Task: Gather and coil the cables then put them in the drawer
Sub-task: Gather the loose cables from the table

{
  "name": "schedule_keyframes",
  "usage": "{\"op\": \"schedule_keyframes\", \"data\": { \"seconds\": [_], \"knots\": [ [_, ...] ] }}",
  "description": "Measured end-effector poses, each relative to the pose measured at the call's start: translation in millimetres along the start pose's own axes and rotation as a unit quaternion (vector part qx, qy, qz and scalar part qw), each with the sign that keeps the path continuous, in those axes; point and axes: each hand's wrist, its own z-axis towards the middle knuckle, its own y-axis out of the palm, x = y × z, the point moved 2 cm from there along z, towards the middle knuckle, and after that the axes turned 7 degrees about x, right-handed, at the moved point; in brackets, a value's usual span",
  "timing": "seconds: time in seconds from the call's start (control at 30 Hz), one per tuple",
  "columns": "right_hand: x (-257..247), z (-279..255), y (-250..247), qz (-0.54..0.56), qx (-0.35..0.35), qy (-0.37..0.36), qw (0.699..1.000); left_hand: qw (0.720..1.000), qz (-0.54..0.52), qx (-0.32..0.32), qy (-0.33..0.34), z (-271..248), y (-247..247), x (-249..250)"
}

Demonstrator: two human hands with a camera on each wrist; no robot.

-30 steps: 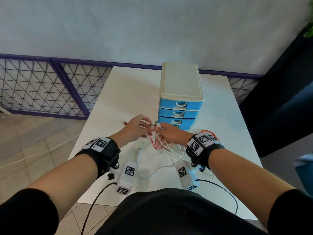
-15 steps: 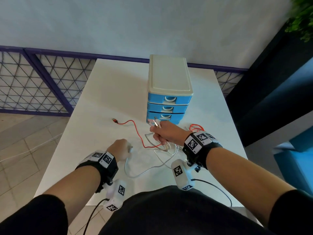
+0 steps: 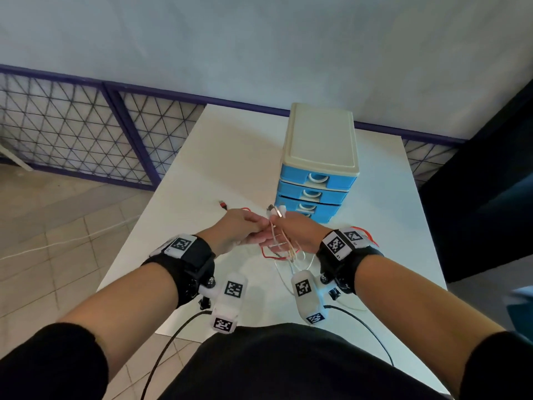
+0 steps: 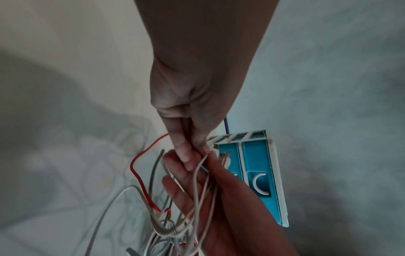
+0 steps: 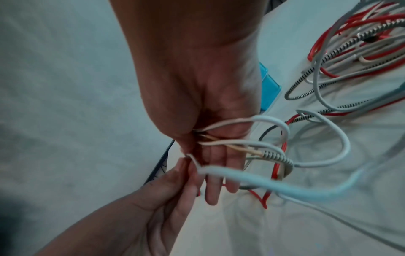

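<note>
White cable end pinched by left hand, touching right hand, which grips the cable bundle, plugs up. Loops hang to table, just in front of blue drawer unit, drawers closed.

Indoor room, type unclear: white table, tiled floor, plain wall, purple-framed mesh fence.

White, red and braided grey cables are bunched in loops across the right hand's palm, just before the closed blue drawers.
</note>
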Motion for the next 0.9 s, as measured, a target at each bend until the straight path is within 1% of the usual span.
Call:
{"op": "schedule_keyframes", "data": {
  "seconds": [0.07, 0.13, 0.2, 0.3, 0.37, 0.4, 0.5, 0.57, 0.63, 0.67, 0.77, 0.8, 0.83, 0.9],
  "knots": [
    [0, 0, -4, 0.011, 0.010, 0.016, 1.000, 0.999, 0.047, 0.006, 0.010, 2, -5, -4],
    [0, -1, -7, 0.046, 0.030, 0.036, 0.998, 0.996, 0.074, 0.043, 0.003, 5, -13, -7],
    [0, -4, -11, 0.066, 0.054, 0.048, 0.995, 0.997, 0.050, 0.057, -0.020, 11, -17, -11],
    [5, -4, -11, 0.046, 0.054, 0.066, 0.995, 0.996, -0.035, 0.053, -0.065, 15, -9, -12],
    [7, -4, -7, 0.025, 0.050, 0.074, 0.996, 0.994, -0.060, 0.045, -0.077, 14, 2, -10],
    [9, -1, -3, 0.021, 0.055, 0.076, 0.995, 0.994, -0.065, 0.035, -0.081, 14, 5, -11],
    [8, 3, 2, 0.009, 0.093, 0.041, 0.995, 0.996, -0.059, -0.005, -0.061, 10, 14, -8],
    [7, 5, -1, 0.016, 0.109, 0.031, 0.993, 0.999, -0.020, -0.005, -0.048, 9, 16, -5],
    [6, 7, -4, 0.012, 0.114, 0.036, 0.993, 0.998, 0.041, 0.011, -0.054, 10, 12, -3],
    [6, 7, -5, 0.019, 0.117, 0.040, 0.992, 0.996, 0.054, 0.030, -0.066, 11, 8, -4],
    [4, 7, -5, 0.066, 0.126, 0.051, 0.989, 0.987, 0.022, 0.117, -0.103, 22, -11, -9],
    [3, 5, -5, 0.074, 0.129, 0.052, 0.988, 0.984, 0.011, 0.135, -0.113, 27, -16, -10],
    [3, 5, -5, 0.077, 0.133, 0.053, 0.987, 0.983, -0.002, 0.139, -0.123, 31, -20, -10],
    [2, 4, -5, 0.077, 0.132, 0.050, 0.987, 0.983, -0.043, 0.111, -0.138, 38, -22, -11]
  ]
}}
